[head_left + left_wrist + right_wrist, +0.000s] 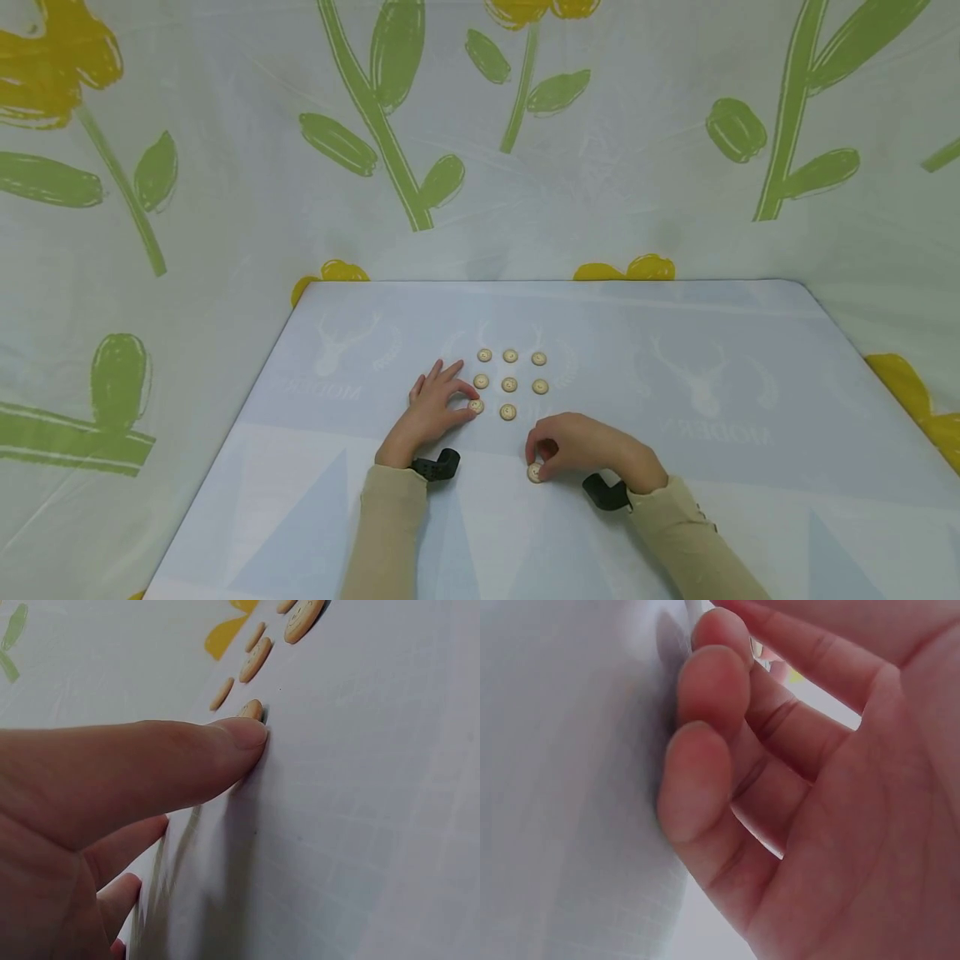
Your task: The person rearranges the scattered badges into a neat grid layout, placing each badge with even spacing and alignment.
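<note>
Several round tan discs with dark marks on their faces lie in rows on the table (697, 450). My left hand (431, 410) pinches the front-left disc (476, 407) between thumb and index finger, its other fingers spread over the tabletop. In the left wrist view the thumb (187, 754) covers most of that disc (253, 709). To its right lies the front-middle disc (507, 412). Nearer the front edge, my right hand (581, 444) pinches another disc (535, 472) at the table surface. In the right wrist view, curled fingers (697, 780) hide that disc.
Behind the held disc are a middle row, with its centre disc (509, 385), and a far row, with its centre disc (510, 356). A flower-printed curtain (600, 183) hangs behind the table's far edge. Black wrist cameras, such as the left one (438, 465), sit close above the tabletop.
</note>
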`<state>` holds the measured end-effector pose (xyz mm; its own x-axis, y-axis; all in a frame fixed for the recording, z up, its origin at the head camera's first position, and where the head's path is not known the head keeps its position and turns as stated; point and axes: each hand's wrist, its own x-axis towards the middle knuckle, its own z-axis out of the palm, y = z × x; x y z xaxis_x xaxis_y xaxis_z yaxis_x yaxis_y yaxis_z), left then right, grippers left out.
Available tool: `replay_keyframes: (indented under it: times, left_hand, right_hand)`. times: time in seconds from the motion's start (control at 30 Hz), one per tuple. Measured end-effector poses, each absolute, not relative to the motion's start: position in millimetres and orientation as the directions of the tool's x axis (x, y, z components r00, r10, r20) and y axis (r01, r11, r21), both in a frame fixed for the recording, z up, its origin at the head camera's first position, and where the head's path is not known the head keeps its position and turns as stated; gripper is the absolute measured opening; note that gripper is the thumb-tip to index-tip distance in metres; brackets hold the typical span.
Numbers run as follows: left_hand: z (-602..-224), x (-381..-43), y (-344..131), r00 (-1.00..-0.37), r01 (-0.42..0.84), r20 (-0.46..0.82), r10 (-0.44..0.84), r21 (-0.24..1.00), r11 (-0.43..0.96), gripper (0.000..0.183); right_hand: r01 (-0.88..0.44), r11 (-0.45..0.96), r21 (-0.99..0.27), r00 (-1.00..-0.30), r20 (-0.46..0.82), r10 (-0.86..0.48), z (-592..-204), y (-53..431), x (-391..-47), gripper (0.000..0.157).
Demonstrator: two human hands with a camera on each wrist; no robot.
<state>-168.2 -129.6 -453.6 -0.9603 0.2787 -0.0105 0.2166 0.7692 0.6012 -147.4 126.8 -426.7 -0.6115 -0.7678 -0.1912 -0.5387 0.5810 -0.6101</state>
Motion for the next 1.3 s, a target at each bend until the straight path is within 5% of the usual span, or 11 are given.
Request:
replay_keyframes:
  times: [1.3]
  left_hand:
    - [-453.1,-168.6,-130.2,-0.962,0.2,-0.03,0.273,0.604,0.772,0.013]
  right_hand:
    - [-0.437,0.595,-0.675,-0.609,-0.265,-0.748,-425.9,127.8,-149.6,0.008]
